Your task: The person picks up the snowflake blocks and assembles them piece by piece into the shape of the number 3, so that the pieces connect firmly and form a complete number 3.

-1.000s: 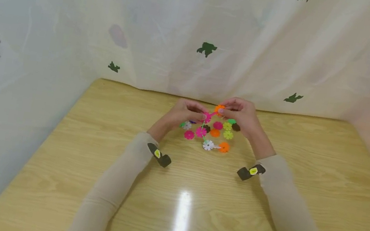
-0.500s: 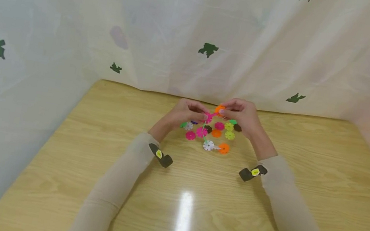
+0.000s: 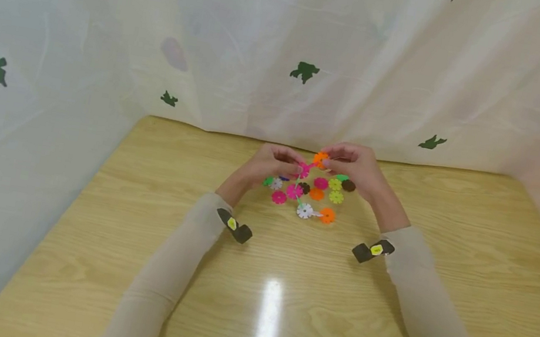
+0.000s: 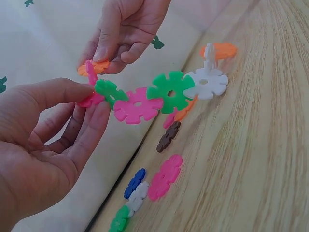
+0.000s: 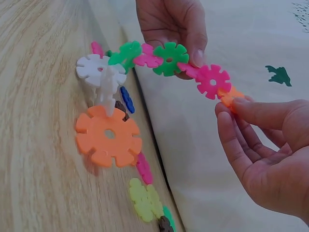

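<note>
A chain of interlocking snowflake discs hangs between my two hands above the table's far side. My left hand (image 3: 267,165) pinches a pink snowflake disc (image 4: 91,99) between thumb and fingers. The orange snowflake disc (image 5: 231,98) at the chain's upper end is pinched by my right hand (image 3: 359,170). Between these two discs sits another pink disc (image 5: 213,82), slotted into the orange one. From the left hand the chain runs on through a green disc (image 5: 170,59), more pink and green ones, and white discs (image 4: 207,83). A second orange disc (image 5: 108,135) ends it.
Loose snowflake discs lie on the wooden table (image 3: 275,265) beneath the chain, among them a pink disc (image 3: 279,197), yellow discs (image 3: 335,197) and a brown disc (image 3: 348,185). A pale curtain (image 3: 244,69) with green printed shapes stands behind the table's far edge.
My right wrist has shifted slightly to the right, and the orange disc in that hand has turned a little. Both hands keep their hold; the loose discs lie as before.
</note>
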Available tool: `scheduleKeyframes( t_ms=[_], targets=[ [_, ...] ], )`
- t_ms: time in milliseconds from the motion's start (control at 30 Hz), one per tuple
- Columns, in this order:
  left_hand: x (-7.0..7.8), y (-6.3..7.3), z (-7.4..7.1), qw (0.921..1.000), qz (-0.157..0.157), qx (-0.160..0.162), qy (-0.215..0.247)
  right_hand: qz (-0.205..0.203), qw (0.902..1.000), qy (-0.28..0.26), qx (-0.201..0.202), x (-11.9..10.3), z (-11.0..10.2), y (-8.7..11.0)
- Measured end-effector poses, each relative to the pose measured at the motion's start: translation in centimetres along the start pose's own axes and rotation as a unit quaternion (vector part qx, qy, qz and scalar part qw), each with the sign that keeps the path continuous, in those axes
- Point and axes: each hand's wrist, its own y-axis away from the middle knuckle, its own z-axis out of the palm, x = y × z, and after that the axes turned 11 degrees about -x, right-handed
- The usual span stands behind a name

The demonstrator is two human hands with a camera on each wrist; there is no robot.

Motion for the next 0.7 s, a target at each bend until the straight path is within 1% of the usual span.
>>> scheduleKeyframes(
  t_ms=[133, 267, 367, 500, 600, 700],
  targets=[
    [0.0, 0.0, 0.0, 0.9999, -0.005, -0.013, -0.002, 0.005, 1.0000, -0.003, 0.001, -0.2, 0.1, 0.1],
    [0.0, 0.0, -0.1, 0.9997, -0.009, -0.022, -0.007, 0.010, 0.9999, 0.007, 0.004, -0.3, 0.3, 0.1],
    [0.0, -0.1, -0.1, 0.9996, -0.019, -0.014, -0.017, 0.018, 0.9995, 0.025, -0.002, -0.4, 0.6, 0.1],
    [0.1, -0.1, -0.1, 0.9992, -0.028, -0.004, -0.029, 0.022, 0.9994, 0.025, -0.007, -0.4, 1.0, -0.1],
    [0.2, -0.2, 0.0, 0.9992, -0.029, -0.006, -0.026, 0.023, 0.9994, 0.021, -0.012, -0.3, 1.3, -0.1],
    [0.3, -0.1, 0.1, 0.9994, -0.025, -0.011, -0.021, 0.026, 0.9990, 0.030, -0.020, -0.3, 1.6, -0.1]
  ],
)
